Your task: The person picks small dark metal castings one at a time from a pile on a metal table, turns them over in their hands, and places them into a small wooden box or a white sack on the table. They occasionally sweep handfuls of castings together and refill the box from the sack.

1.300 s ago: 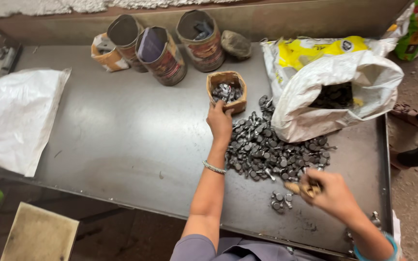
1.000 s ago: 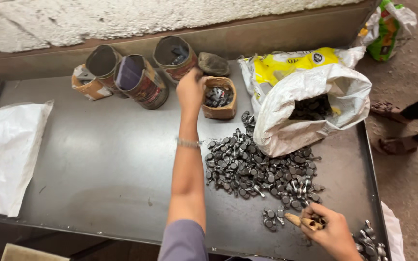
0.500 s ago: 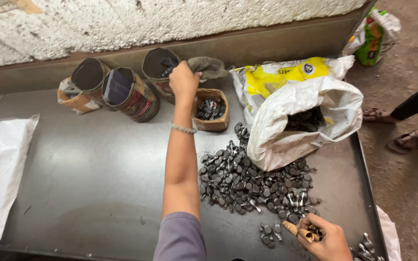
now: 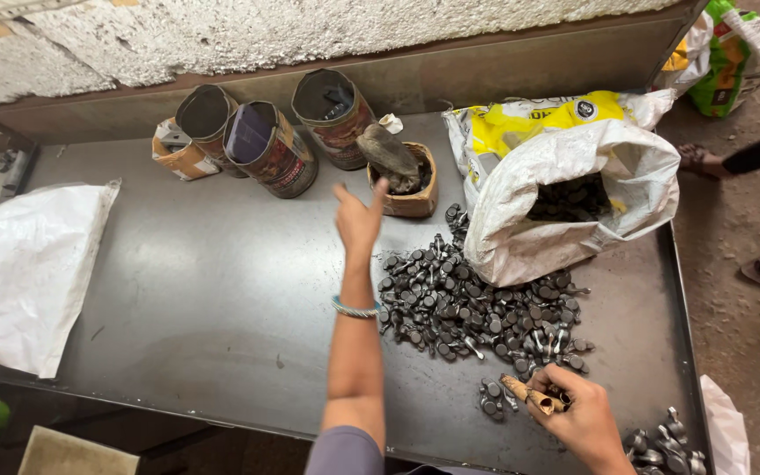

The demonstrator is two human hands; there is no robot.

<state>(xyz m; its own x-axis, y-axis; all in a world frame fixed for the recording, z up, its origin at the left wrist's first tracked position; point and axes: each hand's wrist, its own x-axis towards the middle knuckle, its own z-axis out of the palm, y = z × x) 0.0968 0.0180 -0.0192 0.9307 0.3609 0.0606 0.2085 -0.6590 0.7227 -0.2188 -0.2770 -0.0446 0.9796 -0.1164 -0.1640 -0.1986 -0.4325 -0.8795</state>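
Observation:
My left hand point(image 4: 358, 218) hovers over the metal table point(image 4: 204, 290) with its fingers spread and nothing in it. It is just in front of a small brown cardboard box point(image 4: 415, 200) of dark metal parts. A grey-brown lump point(image 4: 387, 149) lies across that box's rim. My right hand point(image 4: 578, 415), near the front edge, grips a short tan stick point(image 4: 525, 393) and touches a small group of parts point(image 4: 490, 400). A large pile of dark metal parts point(image 4: 477, 303) lies between my hands.
An open white sack point(image 4: 573, 211) of parts leans behind the pile, against a yellow bag point(image 4: 538, 119). Three tins point(image 4: 270, 149) and a small carton point(image 4: 178, 151) stand at the back. A white sack point(image 4: 28, 264) lies at left. Another person's foot point(image 4: 701, 158) is at right.
My left hand reached to the back beside the tins, then drew back toward me and opened. The grey-brown lump now lies over the small box. My right hand stayed put.

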